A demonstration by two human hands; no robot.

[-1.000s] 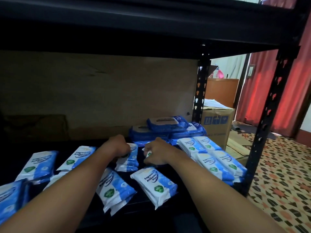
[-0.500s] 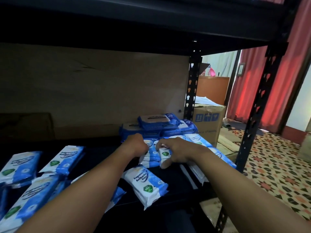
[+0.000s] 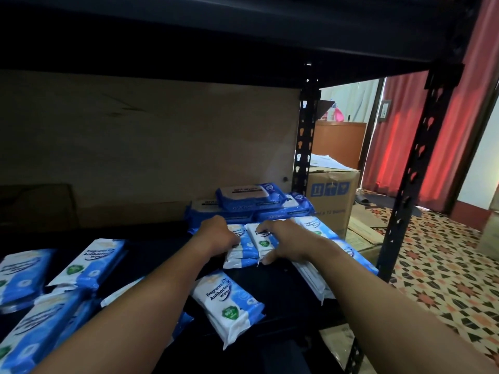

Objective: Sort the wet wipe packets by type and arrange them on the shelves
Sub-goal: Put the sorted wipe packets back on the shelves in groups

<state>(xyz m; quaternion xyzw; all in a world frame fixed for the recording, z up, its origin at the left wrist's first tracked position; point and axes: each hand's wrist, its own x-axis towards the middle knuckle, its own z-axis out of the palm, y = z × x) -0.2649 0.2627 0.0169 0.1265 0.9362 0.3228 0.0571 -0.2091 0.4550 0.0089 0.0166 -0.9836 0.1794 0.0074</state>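
A person reaches both bare arms into a dark metal shelf (image 3: 297, 287), seen from above their own forearms. The left hand (image 3: 216, 236) has its fingers curled over the left edge of a small stack of white-and-blue packets (image 3: 240, 249), gripping it. The right hand (image 3: 286, 242) grips the neighbouring white-and-blue packet (image 3: 260, 236) that lies touching that stack on its right, fingers bent over the top and thumb hooked under the near edge.

Behind the hands, against the back of the shelf, sits a pile of darker blue packets (image 3: 251, 201), two side by side with a third lying on top (their lids are pale, the lettering too blurred to read). To the right of the hands, a row of white-and-blue packets (image 3: 321, 228) runs along the shelf's right edge, partly hidden by the right forearm.

Nearer the viewer, one loose packet (image 3: 229, 300) lies at a slant between the two forearms; its print reads "Fragrance Free Antibacterial Wipes". Further left, several more of the same kind (image 3: 89, 265) lie scattered and overlapping at odd angles.

A brown board (image 3: 151, 147) backs the shelf. Beyond the black perforated upright (image 3: 303, 147) stands a cardboard box (image 3: 332, 195), with red curtains (image 3: 405, 136) and a patterned tiled floor (image 3: 437, 276) on the right.
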